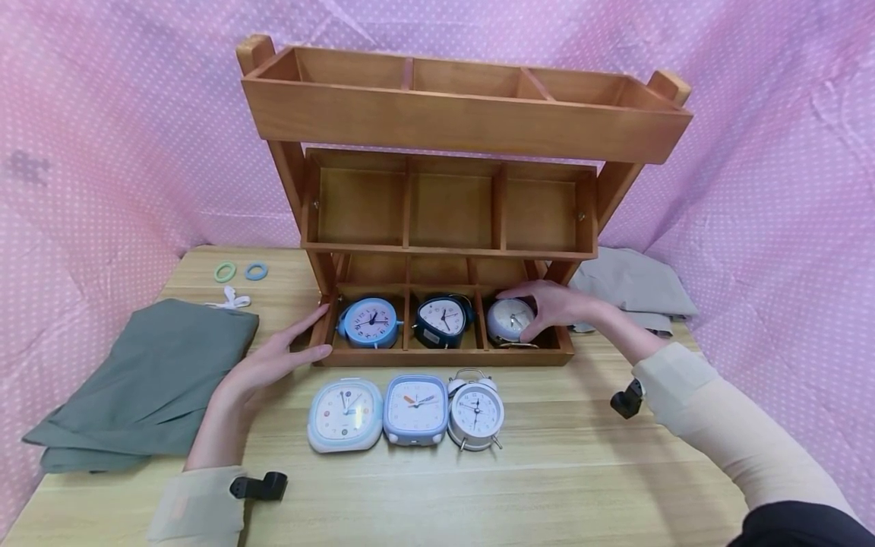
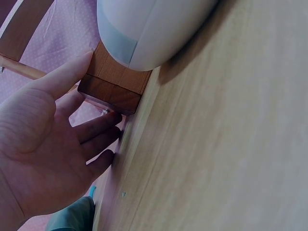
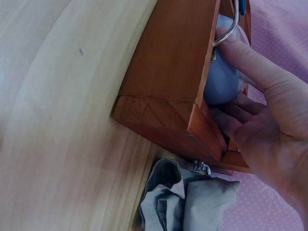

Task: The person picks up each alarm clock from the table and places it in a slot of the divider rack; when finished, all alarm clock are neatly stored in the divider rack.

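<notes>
Far left on the worktop (image 1: 588, 471): folded green cloth (image 1: 146, 384), with a green ring (image 1: 225, 271), a blue ring (image 1: 256, 270) and a white cord (image 1: 229, 300) behind it. Next, left hand (image 1: 273, 357), fingers straight and relaxed, gripping nothing, thumb against the left front corner of the wooden rack (image 1: 465, 121); from the left wrist view, palm up beside that corner block, fingertips (image 2: 113, 118) touching its underside edge. In the rack's bottom tier, three compartments: blue round clock (image 1: 369, 321) left, dark clock (image 1: 443, 320) middle, pale lilac clock (image 1: 509, 319) right. In front of the rack, in a row on the worktop: white rounded clock (image 1: 345, 414), blue square clock (image 1: 415, 409), white twin-bell clock (image 1: 476, 410). Right hand (image 1: 550, 304) reaching into the right compartment, fingers curled round the lilac clock, thumb over its metal handle in the right wrist view. Beyond, at the rack's right rear foot, crumpled grey cloth (image 1: 632, 285). Middle and top tiers holding nothing visible.
</notes>
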### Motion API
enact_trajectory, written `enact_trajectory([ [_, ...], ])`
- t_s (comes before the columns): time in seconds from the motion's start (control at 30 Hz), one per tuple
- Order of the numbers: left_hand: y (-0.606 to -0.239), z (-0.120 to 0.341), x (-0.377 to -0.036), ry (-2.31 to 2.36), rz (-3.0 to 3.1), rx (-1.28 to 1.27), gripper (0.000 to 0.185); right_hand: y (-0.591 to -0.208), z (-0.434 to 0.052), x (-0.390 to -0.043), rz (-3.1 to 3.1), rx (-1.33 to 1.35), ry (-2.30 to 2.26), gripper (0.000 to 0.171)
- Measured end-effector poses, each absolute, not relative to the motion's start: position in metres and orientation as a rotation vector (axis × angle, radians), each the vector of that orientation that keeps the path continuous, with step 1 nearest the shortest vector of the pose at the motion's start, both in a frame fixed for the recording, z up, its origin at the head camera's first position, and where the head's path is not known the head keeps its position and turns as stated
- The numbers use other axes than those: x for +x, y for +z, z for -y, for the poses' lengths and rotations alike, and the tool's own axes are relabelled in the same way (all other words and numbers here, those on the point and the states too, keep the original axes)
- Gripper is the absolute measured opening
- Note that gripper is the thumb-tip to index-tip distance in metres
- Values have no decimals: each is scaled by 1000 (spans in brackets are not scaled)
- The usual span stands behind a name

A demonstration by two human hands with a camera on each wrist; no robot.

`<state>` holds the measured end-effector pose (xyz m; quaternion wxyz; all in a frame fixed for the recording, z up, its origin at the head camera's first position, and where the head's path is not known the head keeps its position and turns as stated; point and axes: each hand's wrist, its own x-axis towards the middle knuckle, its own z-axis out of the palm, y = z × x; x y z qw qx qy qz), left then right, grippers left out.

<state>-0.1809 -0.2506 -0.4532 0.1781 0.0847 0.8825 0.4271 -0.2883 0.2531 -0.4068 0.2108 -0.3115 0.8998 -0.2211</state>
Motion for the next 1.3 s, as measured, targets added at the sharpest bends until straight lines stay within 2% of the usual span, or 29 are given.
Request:
enact_trajectory([
  [1.0,-455,250,-180,1230,-2486,237,80,-398,-255,-276,-2547,-867,-586,83],
  [1.3,-453,251,-181,1216,-2492,239,80,-389,-248,-254,-2720,-903,-853,57],
])
